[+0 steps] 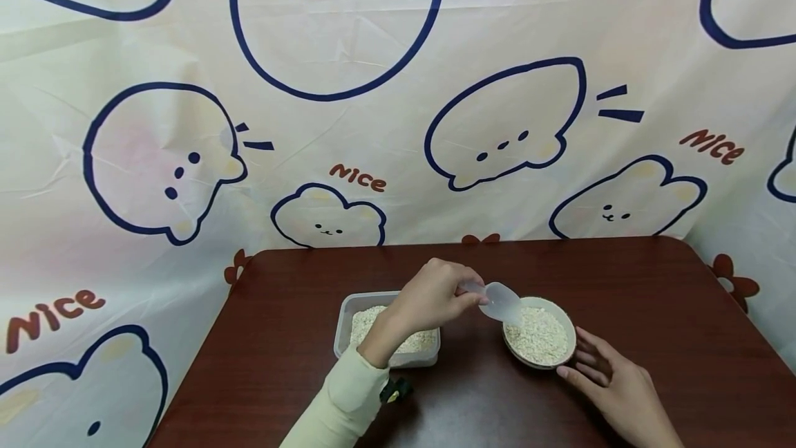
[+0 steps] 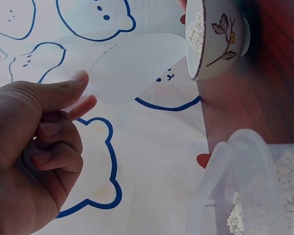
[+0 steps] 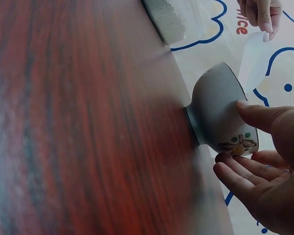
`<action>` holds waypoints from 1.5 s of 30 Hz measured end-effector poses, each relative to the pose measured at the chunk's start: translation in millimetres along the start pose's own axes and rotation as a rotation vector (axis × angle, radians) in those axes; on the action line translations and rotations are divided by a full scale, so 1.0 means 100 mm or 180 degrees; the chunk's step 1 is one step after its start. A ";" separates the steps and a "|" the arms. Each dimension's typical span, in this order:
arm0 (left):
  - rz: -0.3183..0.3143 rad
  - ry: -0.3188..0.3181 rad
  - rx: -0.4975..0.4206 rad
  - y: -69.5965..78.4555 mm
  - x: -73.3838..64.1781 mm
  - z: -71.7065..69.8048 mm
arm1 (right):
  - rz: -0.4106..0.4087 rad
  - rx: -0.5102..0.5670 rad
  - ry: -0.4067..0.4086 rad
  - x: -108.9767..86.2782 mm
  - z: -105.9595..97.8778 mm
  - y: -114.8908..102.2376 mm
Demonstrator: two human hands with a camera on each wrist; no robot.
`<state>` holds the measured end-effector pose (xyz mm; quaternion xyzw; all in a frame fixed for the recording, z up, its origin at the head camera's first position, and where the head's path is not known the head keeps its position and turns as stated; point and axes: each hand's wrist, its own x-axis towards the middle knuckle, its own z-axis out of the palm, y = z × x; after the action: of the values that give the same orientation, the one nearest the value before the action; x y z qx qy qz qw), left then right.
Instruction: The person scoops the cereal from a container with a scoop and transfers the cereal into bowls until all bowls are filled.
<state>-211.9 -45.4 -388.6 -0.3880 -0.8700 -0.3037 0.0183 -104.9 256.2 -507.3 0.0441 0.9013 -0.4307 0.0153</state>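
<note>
My left hand (image 1: 438, 296) pinches the handle of a translucent plastic scoop (image 1: 502, 303) between thumb and forefinger, the other fingers curled in. The scoop's lip is at the left rim of a round bowl (image 2: 220, 54) with a painted leaf sprig. Pale flakes like oats (image 1: 539, 337) fill the bowl, which stands on the table. On the bowl's right side is my right hand (image 1: 616, 379); its thumb touches near the rim, and its nearly straight fingers (image 3: 235, 178) lie against the wall.
A clear plastic tub (image 1: 343, 330) of the same flakes stands left of the bowl, partly hidden by my left forearm. The dark red wooden table (image 1: 280, 337) ends at a patterned cloth (image 1: 398, 130) hung behind it. A small dark object (image 1: 395, 390) shows beside the left cuff.
</note>
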 end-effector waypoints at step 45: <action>-0.1190 0.1298 -0.0940 -0.70 -1.11 -0.42 | -0.0972 0.0244 0.0404 -0.04 0.17 -0.85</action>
<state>-190.9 -177.2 -420.1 -0.1508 -0.8511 -0.4965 0.0798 -108.6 190.2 -451.8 -0.0657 0.8796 -0.4584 -0.1089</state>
